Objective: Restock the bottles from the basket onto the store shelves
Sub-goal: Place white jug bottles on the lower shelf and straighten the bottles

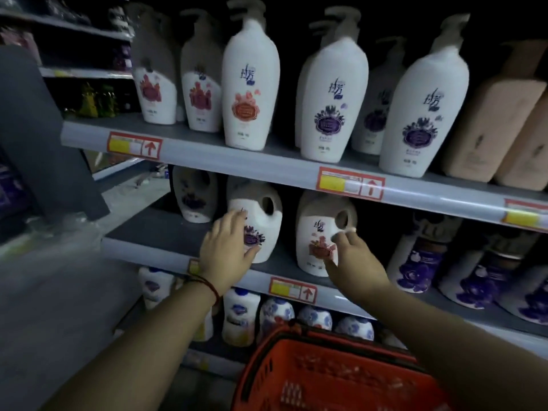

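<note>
On the middle shelf (154,244) stand two white jugs with handle holes. My left hand (226,252) lies flat with spread fingers against the jug with the purple label (264,221). My right hand (353,259) touches the front of the jug with the red label (317,229), fingertips pinched near its handle hole; whether it grips the jug is unclear. A red basket (299,366) sits below my arms at the bottom; no bottles are visible inside it.
The top shelf (267,167) carries tall white pump bottles (250,84) and peach bottles (489,120). Purple-printed bottles (415,262) fill the middle shelf's right side. The lowest shelf holds small blue-and-white bottles (277,312). A grey panel (35,137) stands left.
</note>
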Available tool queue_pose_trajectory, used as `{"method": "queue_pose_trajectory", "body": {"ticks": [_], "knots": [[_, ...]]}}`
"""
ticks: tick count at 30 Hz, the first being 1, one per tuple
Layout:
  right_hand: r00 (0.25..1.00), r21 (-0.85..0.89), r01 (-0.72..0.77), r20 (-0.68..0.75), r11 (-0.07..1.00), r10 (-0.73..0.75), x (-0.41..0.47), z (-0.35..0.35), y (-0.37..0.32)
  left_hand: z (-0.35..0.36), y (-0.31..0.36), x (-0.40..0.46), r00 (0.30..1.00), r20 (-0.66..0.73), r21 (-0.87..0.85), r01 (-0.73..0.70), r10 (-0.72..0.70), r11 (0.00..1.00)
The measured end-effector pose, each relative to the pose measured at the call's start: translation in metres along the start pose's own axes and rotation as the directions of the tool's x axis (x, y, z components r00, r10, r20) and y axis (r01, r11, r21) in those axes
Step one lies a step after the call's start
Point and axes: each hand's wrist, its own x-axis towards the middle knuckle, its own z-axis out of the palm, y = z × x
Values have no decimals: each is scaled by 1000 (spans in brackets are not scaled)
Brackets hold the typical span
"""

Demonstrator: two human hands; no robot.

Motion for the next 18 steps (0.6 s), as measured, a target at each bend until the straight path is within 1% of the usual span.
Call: {"method": "queue_pose_trajectory", "body": {"ticks": [1,2,4,6,8,12,15,18], "knots": [[988,56,-138,72,989,134,-2,6,7,8,-1,5,993,57,-61,105,-102,993],[966,109,-244,120,964,230,-2,13,14,15,-2,10,978,95,-124,196,-185,973],[918,211,-390,164,896,361,1,24,22,30,-7,23,940,145,-267,338,-309,902],[871,321,-491,165,810,463,6,33,26,46,-10,32,903,172,-374,429,-393,822],[849,433,-518,152,738,506,11,44,29,63,-11,37,891,155,-449,448,-426,773],[846,623,-489,167,611,507,22,69,30,85,-15,39,879,103,-538,443,-466,717],[821,666,-489,134,563,555,29,81,31,93,-15,40,879,56,-539,426,-474,727],[803,661,-505,125,554,583,30,86,29,96,-18,38,866,89,-553,453,-492,699]]}}
